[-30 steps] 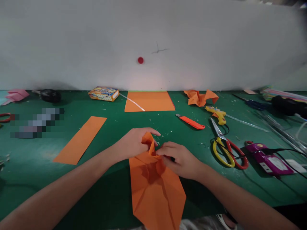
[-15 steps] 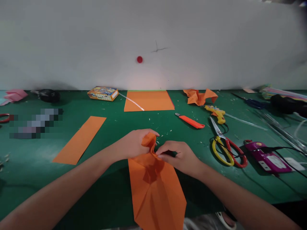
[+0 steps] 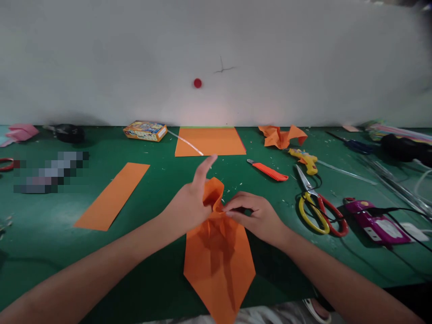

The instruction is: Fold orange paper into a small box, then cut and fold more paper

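A folded orange paper (image 3: pixel 219 261) lies on the green table (image 3: pixel 162 180) in front of me, its pointed end hanging over the near edge. My left hand (image 3: pixel 191 202) grips the paper's gathered far end from the left, with the index finger raised and pointing away. My right hand (image 3: pixel 256 216) pinches the same gathered end from the right, fingertips touching the paper beside my left thumb. The far tip of the paper stands up between the two hands.
An orange paper strip (image 3: pixel 113 195) lies to the left and an orange sheet (image 3: pixel 211 141) by the wall. An orange box cutter (image 3: pixel 268 171), a yellow glue gun (image 3: pixel 305 159), scissors (image 3: pixel 319 211), a purple device (image 3: pixel 374 222), a crumpled orange paper (image 3: pixel 281 135) and a small box (image 3: pixel 145 130) lie around.
The folded paper has moved away from me across the table. My left index finger has lifted off it, and the paper's far tip stands higher between my hands.
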Tool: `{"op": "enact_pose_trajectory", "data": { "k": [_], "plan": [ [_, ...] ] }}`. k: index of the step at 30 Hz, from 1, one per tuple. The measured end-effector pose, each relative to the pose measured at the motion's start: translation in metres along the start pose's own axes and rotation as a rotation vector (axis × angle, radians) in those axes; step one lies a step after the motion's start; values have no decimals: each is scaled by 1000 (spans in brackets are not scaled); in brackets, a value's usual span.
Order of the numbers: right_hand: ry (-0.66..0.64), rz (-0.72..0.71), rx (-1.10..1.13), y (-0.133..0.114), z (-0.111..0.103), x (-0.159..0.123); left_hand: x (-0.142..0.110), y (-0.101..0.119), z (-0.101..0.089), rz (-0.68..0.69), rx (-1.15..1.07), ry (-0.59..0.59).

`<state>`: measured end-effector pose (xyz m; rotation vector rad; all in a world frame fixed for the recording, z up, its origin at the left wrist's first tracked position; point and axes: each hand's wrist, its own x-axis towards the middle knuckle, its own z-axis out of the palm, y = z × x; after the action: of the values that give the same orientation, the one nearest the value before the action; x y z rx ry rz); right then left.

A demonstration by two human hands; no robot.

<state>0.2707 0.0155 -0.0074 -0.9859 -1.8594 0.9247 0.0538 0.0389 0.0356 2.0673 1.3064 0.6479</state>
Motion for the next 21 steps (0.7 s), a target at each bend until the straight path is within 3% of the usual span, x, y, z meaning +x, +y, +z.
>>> {"op": "enact_pose_trajectory", "data": {
  "k": [4,6,14,17,21],
  "plan": [
    [-9,-8,-29,3,0,0,8,3,-15,-114,-265,-115],
    [-32,1,-25,4,0,0,9,3,-17,-131,-288,-161],
    [-54,-145,-132,11,9,-2,3,9,-6,-59,5,-152],
    [-83,-182,-170,12,11,-3,5,6,-7,-70,138,-201],
    [-88,-200,-223,13,11,-4,10,-4,-7,16,241,-291]
  ]
}}
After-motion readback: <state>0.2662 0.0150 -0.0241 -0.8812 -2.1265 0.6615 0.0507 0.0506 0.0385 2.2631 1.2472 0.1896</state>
